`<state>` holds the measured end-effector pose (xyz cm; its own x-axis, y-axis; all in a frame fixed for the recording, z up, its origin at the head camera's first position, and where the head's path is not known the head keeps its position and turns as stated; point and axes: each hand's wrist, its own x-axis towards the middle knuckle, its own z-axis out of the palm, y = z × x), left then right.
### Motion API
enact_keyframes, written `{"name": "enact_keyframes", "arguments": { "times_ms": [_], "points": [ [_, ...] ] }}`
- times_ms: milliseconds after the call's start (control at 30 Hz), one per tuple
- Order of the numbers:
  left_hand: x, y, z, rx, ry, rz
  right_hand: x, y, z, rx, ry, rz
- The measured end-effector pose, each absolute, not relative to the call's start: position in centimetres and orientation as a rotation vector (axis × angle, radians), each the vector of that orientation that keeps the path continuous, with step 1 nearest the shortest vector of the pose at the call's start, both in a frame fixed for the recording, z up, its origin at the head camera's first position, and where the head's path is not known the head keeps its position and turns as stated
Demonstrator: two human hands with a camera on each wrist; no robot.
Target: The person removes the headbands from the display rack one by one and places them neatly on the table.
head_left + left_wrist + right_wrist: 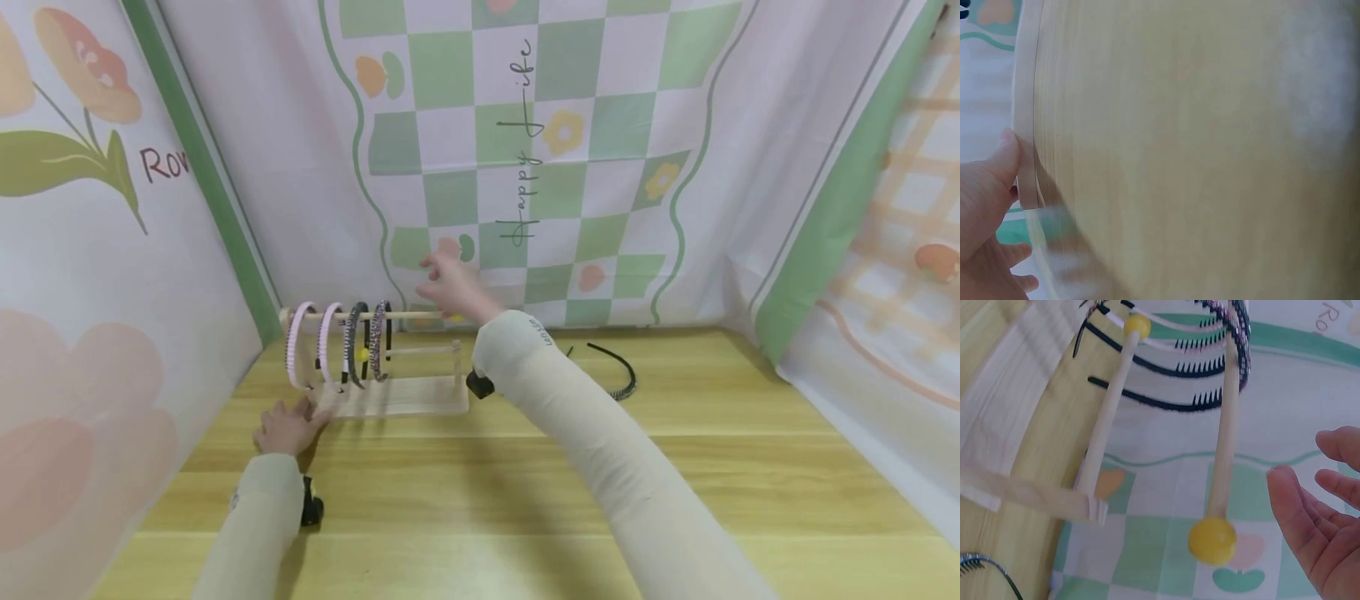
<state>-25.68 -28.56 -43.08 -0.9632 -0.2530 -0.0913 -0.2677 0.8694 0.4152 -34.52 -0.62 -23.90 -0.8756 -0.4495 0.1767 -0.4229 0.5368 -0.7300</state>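
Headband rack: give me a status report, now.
Left hand grips the rack at a base corner. Right hand empty, near yellow knob on top rod. Headbands hang on that rod. Right sleeve partly hides one loose headband in head view.

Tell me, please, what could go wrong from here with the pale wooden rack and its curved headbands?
The right hand is close to the upper round wooden rod; a bump might shake the pale wooden rack. The pink and dark curved headbands hang side by side, so moving one could disturb its neighbours. The beige right sleeve partly hides the loose black curved headband in the head view; it may get overlooked.
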Motion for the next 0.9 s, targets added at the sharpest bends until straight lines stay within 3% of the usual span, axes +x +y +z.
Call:
{"name": "enact_keyframes", "arguments": {
  "times_ms": [900],
  "points": [
    [-25.5,-28.1,-42.7,-0.445,2.992,0.69,-32.3,-5.8,-26.7,-0.827,2.62,-1.256]
  ]
}}
